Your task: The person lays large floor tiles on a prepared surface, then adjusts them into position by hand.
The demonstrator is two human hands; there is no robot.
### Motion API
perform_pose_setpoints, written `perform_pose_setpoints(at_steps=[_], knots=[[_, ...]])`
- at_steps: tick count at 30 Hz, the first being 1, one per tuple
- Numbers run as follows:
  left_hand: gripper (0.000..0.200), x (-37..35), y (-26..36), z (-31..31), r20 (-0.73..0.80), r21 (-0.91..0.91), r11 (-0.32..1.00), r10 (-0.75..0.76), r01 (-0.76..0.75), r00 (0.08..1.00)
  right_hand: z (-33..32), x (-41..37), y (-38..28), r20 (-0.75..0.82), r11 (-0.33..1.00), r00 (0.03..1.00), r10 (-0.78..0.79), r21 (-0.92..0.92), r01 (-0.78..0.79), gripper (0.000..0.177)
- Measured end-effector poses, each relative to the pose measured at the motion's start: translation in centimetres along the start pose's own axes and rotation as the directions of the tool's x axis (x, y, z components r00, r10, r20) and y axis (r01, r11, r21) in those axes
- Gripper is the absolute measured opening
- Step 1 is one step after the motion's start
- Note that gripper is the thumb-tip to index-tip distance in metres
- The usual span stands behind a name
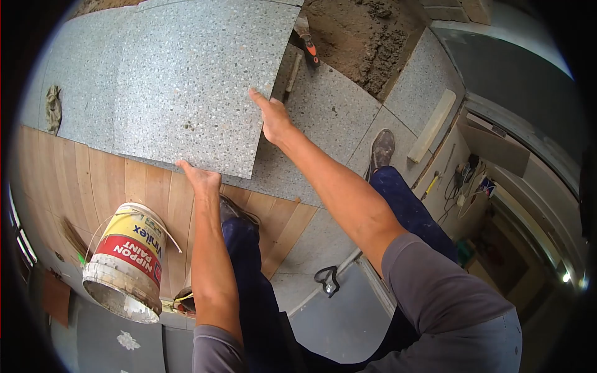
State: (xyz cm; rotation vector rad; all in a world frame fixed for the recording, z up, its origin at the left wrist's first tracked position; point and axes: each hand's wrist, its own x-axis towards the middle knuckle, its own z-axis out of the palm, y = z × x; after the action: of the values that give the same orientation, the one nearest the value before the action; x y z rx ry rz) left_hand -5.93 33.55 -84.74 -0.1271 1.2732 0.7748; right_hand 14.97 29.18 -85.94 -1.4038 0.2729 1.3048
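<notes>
A large speckled grey tile [199, 81] lies under both hands, its near corner raised over the tiles below. My left hand [202, 181] grips its near edge, thumb on top and the other fingers hidden beneath. My right hand [272, 118] holds the right edge, thumb along the upper face and fingers out of sight under it. Just right of the tile, a trowel with an orange and black handle [310, 51] rests at the edge of the mortar bed [367, 43].
A Nippon Paint bucket [130, 255] stands on wood-look flooring [93, 180] at lower left. A crumpled rag [54, 110] lies at far left. A pale wooden bar [431, 126] is on the right, near my shoe [382, 149]. Cables [457, 183] lie further right.
</notes>
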Motion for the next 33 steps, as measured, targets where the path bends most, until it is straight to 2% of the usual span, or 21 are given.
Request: perform_pose_setpoints(at_steps=[2, 5, 7, 9, 11, 14, 17, 20, 23, 26, 29, 30, 33], knots=[[0.076, -0.4, 0.2, 0.6, -0.013, 0.014, 1.0, -0.009, 0.009, 1.0, -1.2, 1.5, 0.9, -0.015, 0.989, 0.99, 0.143, -0.029, -0.144, 0.063], [0.076, 0.1, 0.4, 0.6, -0.061, 0.054, 0.998, 0.012, -0.009, 0.998, -1.3, -0.4, -4.8, -0.326, 0.964, 0.94, 0.103, -0.202, -0.175, 0.065], [0.075, 0.9, 1.2, -0.6, -0.075, 0.074, 0.997, 0.032, -0.026, 0.997, -4.6, 1.8, -6.5, -0.263, 0.937, 0.958, -0.114, -0.348, 0.016, 0.063], [0.073, 2.3, 1.4, -2.4, -0.056, 0.068, 0.997, 0.035, -0.031, 0.998, -8.0, 4.1, -9.7, -0.239, 0.761, 0.911, -0.336, -0.638, 0.114, 0.057], [0.073, 2.2, 1.6, -2.4, -0.074, 0.087, 0.994, 0.067, -0.061, 0.995, -10.7, 6.9, -12.4, -0.053, 0.286, 0.782, -0.621, -0.944, 0.163, 0.049], [0.072, 2.4, 1.9, -2.1, -0.105, 0.114, 0.988, 0.117, -0.105, 0.988, -14.1, 13.2, -13.7, 0.117, 0.027, 0.755, -0.645, -0.984, 0.176, 0.045], [0.072, 3.6, 2.0, -3.7, -0.088, 0.133, 0.981, 0.151, -0.138, 0.985, -12.3, 13.6, -15.1, 0.152, -0.037, 0.853, -0.5, -0.987, 0.154, 0.046], [0.071, 3.6, 2.0, -3.7, -0.061, 0.116, 0.987, 0.123, -0.115, 0.991, -11.9, 12.9, -14.6, 0.064, 0.051, 0.849, -0.524, -0.993, 0.107, 0.045], [0.07, 2.9, 2.4, -3.0, -0.099, 0.145, 0.98, 0.15, -0.135, 0.984, -10.1, 7.2, -14.1, -0.177, 0.513, 0.936, -0.304, -0.858, 0.005, 0.034], [0.07, 2.8, 2.6, -2.8, -0.11, 0.16, 0.977, 0.16, -0.142, 0.981, -10.6, 6.0, -10.5, -0.111, 0.565, 0.905, -0.411, -0.81, 0.157, 0.031], [0.069, 3.3, 2.6, -3.3, -0.095, 0.154, 0.979, 0.152, -0.136, 0.984, -8.3, 5.2, -9.4, -0.277, 0.639, 0.882, -0.382, -0.768, 0.036, 0.033], [0.069, 3.4, 2.7, -3.4, -0.09, 0.149, 0.98, 0.15, -0.136, 0.985, -9.5, 7.5, -7.7, -0.284, 0.582, 0.856, -0.432, -0.813, 0.024, 0.04], [0.069, 2.9, 2.6, -2.9, -0.095, 0.162, 0.978, 0.149, -0.132, 0.984, -9.4, 9.2, -5.3, -0.328, 0.615, 0.821, -0.467, -0.788, 0.035, 0.043]])
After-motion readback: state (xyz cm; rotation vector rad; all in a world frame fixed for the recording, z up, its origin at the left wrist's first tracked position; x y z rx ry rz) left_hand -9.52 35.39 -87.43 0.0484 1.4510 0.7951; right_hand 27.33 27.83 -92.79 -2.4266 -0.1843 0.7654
